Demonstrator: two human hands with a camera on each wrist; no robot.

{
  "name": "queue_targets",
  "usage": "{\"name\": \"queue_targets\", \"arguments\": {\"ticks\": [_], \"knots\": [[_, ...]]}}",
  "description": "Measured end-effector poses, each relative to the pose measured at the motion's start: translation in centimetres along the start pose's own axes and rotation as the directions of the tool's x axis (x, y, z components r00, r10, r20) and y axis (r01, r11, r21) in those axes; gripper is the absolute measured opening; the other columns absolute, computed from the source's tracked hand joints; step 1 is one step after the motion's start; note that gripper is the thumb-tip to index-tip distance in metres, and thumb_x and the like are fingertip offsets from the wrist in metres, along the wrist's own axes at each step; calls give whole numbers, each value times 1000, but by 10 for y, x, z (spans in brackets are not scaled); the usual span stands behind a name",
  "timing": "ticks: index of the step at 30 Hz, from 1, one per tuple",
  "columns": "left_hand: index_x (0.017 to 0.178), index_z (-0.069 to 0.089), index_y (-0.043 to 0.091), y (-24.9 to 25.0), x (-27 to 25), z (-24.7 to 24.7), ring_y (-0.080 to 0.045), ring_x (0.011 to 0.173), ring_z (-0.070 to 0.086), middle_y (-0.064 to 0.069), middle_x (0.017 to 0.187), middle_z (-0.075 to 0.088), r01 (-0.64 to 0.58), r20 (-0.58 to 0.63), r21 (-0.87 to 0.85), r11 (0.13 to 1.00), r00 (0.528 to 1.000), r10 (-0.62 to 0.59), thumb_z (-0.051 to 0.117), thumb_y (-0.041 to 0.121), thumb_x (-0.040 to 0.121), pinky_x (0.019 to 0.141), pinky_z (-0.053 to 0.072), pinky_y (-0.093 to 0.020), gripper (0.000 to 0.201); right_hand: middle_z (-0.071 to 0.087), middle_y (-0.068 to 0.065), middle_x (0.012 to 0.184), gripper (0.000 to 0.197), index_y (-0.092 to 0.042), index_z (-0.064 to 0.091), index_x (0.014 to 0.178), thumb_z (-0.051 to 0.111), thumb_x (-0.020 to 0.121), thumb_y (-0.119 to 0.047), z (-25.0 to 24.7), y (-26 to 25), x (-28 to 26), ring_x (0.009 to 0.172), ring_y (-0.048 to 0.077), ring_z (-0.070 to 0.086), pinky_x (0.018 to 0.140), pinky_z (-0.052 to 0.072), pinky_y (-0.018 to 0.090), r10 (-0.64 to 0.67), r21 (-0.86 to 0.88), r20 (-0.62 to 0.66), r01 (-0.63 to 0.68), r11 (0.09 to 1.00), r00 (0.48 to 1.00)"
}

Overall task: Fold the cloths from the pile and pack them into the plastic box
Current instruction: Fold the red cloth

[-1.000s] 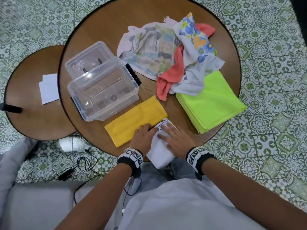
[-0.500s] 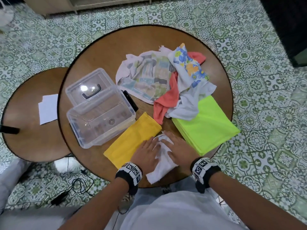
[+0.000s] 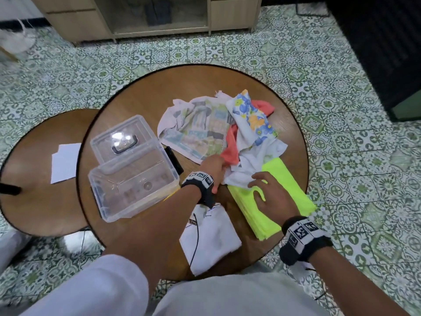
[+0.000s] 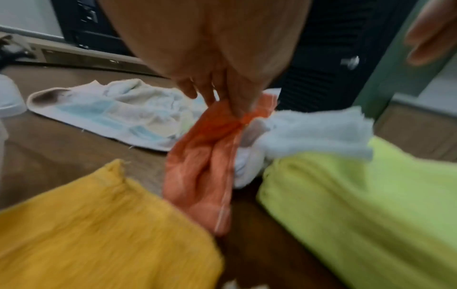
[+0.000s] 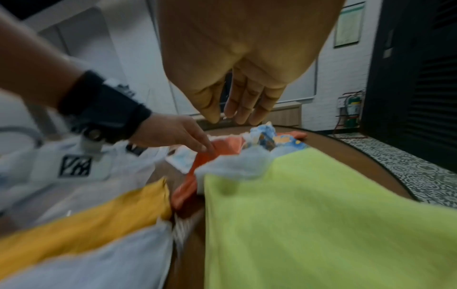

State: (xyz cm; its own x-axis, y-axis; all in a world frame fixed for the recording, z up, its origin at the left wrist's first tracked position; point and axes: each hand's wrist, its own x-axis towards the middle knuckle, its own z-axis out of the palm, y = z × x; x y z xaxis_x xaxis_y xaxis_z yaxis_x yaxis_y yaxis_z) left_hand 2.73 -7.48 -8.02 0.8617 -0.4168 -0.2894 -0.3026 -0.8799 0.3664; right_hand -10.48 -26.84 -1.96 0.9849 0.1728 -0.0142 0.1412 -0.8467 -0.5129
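My left hand (image 3: 217, 164) reaches into the cloth pile and pinches the near end of the coral cloth (image 4: 200, 166) between its fingertips (image 4: 238, 112). My right hand (image 3: 262, 187) hovers open over the folded neon green cloth (image 3: 275, 201), fingers beside the crumpled white cloth (image 3: 257, 163). A floral cloth (image 3: 250, 115) and a patterned towel (image 3: 198, 131) lie further back in the pile. A folded white cloth (image 3: 211, 238) rests at the table's near edge. The folded yellow cloth (image 4: 99, 224) lies under my left forearm. The clear plastic box (image 3: 134, 181) stands open on the left.
The box lid (image 3: 123, 137) leans behind the box, and a black latch (image 3: 174, 159) sticks out on its right. A lower round table (image 3: 34, 190) on the left carries white paper (image 3: 66, 163). A thin black cable (image 3: 196, 236) crosses the folded white cloth. Tiled floor surrounds both tables.
Both hands left the folded white cloth at the near edge and moved forward to the pile. My left hand took hold of the coral cloth. The head view tilted up.
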Motion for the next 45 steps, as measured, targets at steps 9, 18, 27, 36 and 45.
{"name": "queue_targets", "arguments": {"ticks": [9, 18, 27, 36, 45], "knots": [[69, 57, 11, 65, -48, -144, -8, 69, 56, 4, 71, 60, -460, -264, -431, 777, 887, 379, 62, -10, 70, 66, 48, -26, 21, 58, -8, 128, 70, -27, 41, 142, 76, 82, -15, -80, -50, 74, 115, -3, 49, 97, 33, 8, -60, 351, -96, 91, 932, 994], [104, 54, 27, 47, -96, -162, -20, 82, 65, 2, 94, 66, -213, -48, -473, 855, 975, 216, 79, 30, 72, 71, 54, -33, 41, 64, -12, 77, 10, -21, 66, 84, 75, 82, -25, -152, -112, 92, 72, 7, 59, 64, 46, 23, -90, 315, -319, 195, 929, 943], [78, 48, 28, 29, -130, -214, -16, 74, 57, 4, 76, 56, -167, -478, -327, 930, 878, -10, 46, -2, 87, 58, 43, -25, 31, 65, -8, 84, 18, -23, 63, 95, 70, 86, -9, -208, -108, 59, 78, -6, 58, 72, 45, 7, -102, 233, -480, 239, 943, 871], [108, 54, 17, 46, -167, -293, -10, 85, 59, -1, 97, 61, -443, -651, -460, 769, 758, 46, 55, -6, 86, 70, 47, -24, 32, 63, -14, 85, 15, -22, 68, 100, 68, 89, -32, -254, -107, 40, 79, -2, 56, 70, 44, 15, 29, 381, -593, 249, 890, 805], [145, 35, 24, 138, -166, -282, -12, 121, 57, 2, 133, 57, -510, -415, -523, 683, 852, 319, 81, 39, 69, 101, 48, -40, 90, 65, 2, 91, 21, -17, 56, 97, 73, 86, -21, -221, -186, 51, 71, 11, 65, 62, 53, 26, -105, 637, -478, 426, 642, 872]]}}
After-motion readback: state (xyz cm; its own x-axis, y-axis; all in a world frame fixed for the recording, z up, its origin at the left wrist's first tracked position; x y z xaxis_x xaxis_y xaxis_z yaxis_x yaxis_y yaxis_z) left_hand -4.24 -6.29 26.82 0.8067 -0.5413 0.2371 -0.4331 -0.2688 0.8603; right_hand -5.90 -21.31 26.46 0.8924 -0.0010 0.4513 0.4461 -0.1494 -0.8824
